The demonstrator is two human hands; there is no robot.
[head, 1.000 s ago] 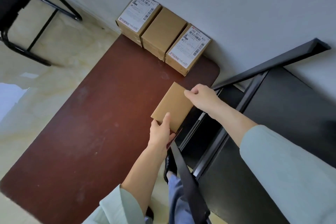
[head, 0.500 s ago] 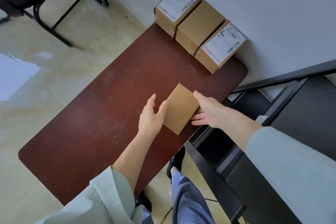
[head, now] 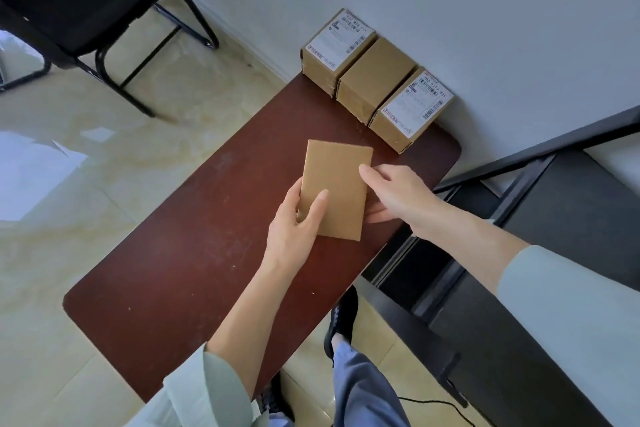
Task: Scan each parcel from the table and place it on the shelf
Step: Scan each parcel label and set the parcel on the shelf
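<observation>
While the left hand (head: 294,222) grips the near end of the plain cardboard parcel (head: 334,189) above the desk (head: 194,253), its long axis pointing away, the right hand (head: 398,196), fingers loosely open, touches its right edge, nearer the black shelf (head: 554,225).

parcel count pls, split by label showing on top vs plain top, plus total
Label showing on top: 2, the far box and the near box of the row by the wall.
Plain top: 2, the middle box of that row and the held box, gripped by the left hand with the right hand at its other edge.
Total: 4 parcels.
</observation>
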